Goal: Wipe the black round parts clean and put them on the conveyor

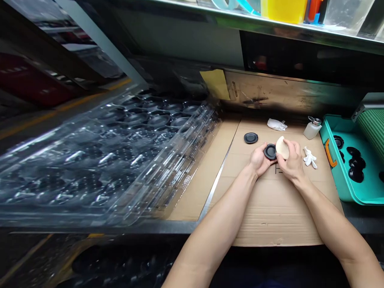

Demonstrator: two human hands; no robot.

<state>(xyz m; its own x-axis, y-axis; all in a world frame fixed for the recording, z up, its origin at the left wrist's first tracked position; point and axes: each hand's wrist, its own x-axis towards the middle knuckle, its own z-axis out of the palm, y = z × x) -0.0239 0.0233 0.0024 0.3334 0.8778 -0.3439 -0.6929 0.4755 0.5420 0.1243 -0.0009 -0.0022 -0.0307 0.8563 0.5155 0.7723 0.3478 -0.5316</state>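
Over the cardboard sheet [258, 200], my left hand [259, 159] is closed around a round black plastic cap [270, 151], its dished face turned up. My right hand [291, 160] pinches a cream-coloured round pad [282, 148], held tilted right beside the cap; whether the two touch I cannot tell. A second black cap [251, 138] lies on the cardboard beyond my left hand. A crumpled white cloth [276, 125] sits behind my hands, and a small white knotted piece [309, 157] lies to the right of my right hand.
Stacked clear plastic trays [114, 156] with black round parts fill the left side. A pump bottle [312, 128] stands at the back right. Beside it is a teal bin [345, 188] holding several black parts, with a green conveyor belt [373, 128] above. A loaded shelf [228, 20] hangs overhead.
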